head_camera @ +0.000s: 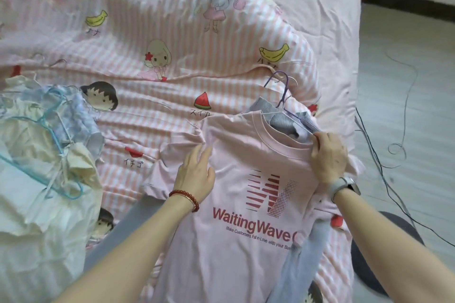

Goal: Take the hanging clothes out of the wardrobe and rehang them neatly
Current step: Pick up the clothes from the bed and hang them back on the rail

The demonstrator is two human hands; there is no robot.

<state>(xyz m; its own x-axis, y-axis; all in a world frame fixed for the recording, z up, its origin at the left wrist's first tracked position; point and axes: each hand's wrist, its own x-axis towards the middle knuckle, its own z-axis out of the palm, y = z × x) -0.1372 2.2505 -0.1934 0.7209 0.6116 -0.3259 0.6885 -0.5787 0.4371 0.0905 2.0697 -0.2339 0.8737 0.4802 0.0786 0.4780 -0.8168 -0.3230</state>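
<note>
T-shirt (pixel 246 204): flat on the bed (pixel 172 32), front right
sweater (pixel 283 120): tucked under the T-shirt (pokes out at the collar)
hanger (pixel 280 86): behind the collar
clothes pile (pixel 44 155): far left

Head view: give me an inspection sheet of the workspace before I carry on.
Surface: bed under a pink striped cartoon cover, rumpled.
Job's things: pink T-shirt lies flat, print up; a grey garment on a purple hanger lies under its collar.
Clutter: heap of pale clothes with blue hangers at the bed's left.
Grippers: left hand flat on the T-shirt's shoulder; right hand pinches the collar.
Cables: thin dark cables trail on the floor, right of the bed.
Surroundings: pale tiled floor, dark skirting at the wall.
</note>
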